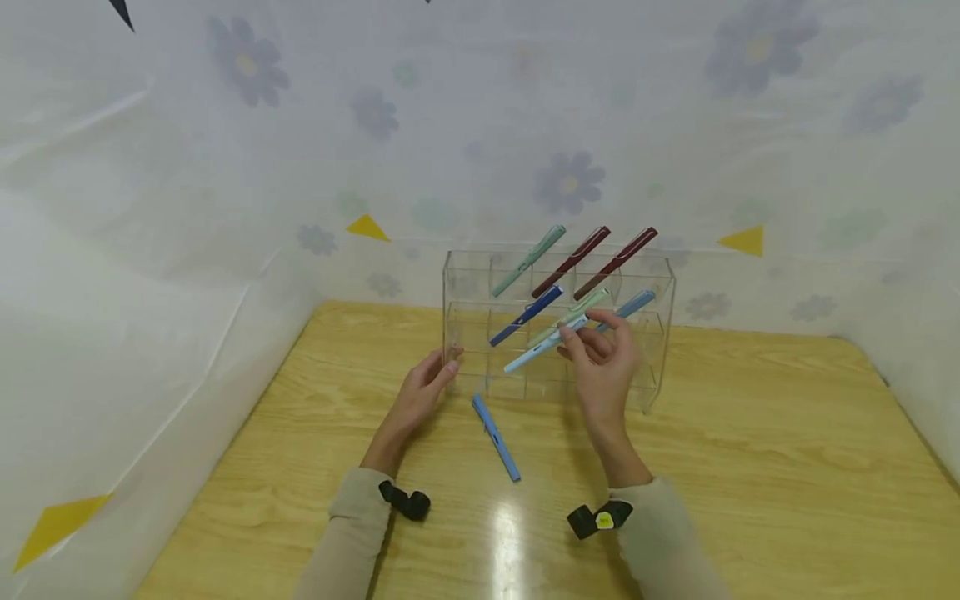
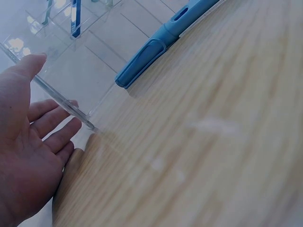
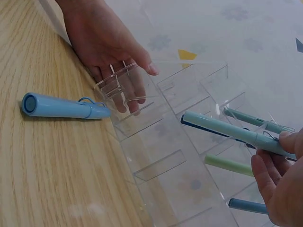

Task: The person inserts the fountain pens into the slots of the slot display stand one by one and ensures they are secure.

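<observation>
My right hand pinches a pale blue pen between thumb and fingers, slanted in front of the clear rack. In the right wrist view the blunt end of this pen points toward the rack's compartments. At the rack's left side, my left hand holds the edge, thumb in front and fingers behind the see-through panel. A blue pen with a clip lies on the table before the rack. Its clip end is nearest the rack in the left wrist view.
In the rack's top row lean a mint pen and two dark red pens. Below them are a dark blue pen, a light green pen and a blue pen. A flowered white curtain hangs behind the wooden table.
</observation>
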The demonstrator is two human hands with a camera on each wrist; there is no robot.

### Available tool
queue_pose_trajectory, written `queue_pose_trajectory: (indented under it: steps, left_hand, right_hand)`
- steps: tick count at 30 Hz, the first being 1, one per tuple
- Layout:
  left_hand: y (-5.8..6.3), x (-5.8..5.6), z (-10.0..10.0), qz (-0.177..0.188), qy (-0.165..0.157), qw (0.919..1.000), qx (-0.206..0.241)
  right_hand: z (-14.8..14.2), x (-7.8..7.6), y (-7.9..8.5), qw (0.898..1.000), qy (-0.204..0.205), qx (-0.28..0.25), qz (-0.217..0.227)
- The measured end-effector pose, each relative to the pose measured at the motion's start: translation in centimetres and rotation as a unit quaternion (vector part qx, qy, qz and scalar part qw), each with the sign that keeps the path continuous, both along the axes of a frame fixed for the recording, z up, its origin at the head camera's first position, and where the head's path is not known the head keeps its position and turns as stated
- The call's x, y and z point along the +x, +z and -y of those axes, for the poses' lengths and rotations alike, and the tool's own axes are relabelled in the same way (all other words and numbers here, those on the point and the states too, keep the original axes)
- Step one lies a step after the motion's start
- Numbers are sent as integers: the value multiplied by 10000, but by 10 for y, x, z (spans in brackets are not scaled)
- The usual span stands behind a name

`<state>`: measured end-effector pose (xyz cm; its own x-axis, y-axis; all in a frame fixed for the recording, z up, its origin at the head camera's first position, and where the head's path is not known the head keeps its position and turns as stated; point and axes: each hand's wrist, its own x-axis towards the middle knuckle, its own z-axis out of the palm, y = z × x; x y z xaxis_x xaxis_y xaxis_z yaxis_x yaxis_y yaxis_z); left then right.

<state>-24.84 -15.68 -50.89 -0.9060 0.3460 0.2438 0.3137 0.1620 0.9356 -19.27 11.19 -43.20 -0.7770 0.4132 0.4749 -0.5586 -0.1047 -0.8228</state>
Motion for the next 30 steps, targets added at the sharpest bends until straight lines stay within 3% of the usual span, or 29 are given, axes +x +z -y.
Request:
queue_pose_trajectory:
  steps: [14,22,30]
  left_hand:
    - [1,1,1,3,-6,10000,-50]
    - [0,-1,1,47,-7,10000,-16]
    - [-1,-1,1,47,0,10000,16]
  right_hand:
    - [12,-3,-12,9985,113,433,317]
    - [25,11,6,9929,30,889,785]
    - [22,-6,-22,9879,63,1304,834]
